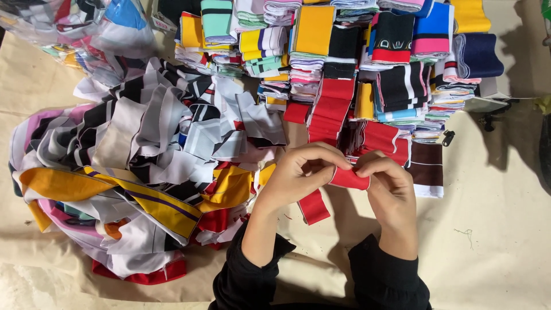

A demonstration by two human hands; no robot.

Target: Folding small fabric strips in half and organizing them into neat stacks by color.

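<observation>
Two hands at work: left hand (298, 172) and right hand (387, 183) pinch a red fabric strip (349, 178) in their fingers, held above the table (493, 218). Folded stacks (344, 51) stand behind — a large loose heap (138, 172) lies unsorted, so roughly half appears left.

A loose heap of fabric strips (138, 172) lies left on the tabletop (493, 229); folded stacks (367, 63) stand behind, with both hands (344, 178) before them at centre.
</observation>
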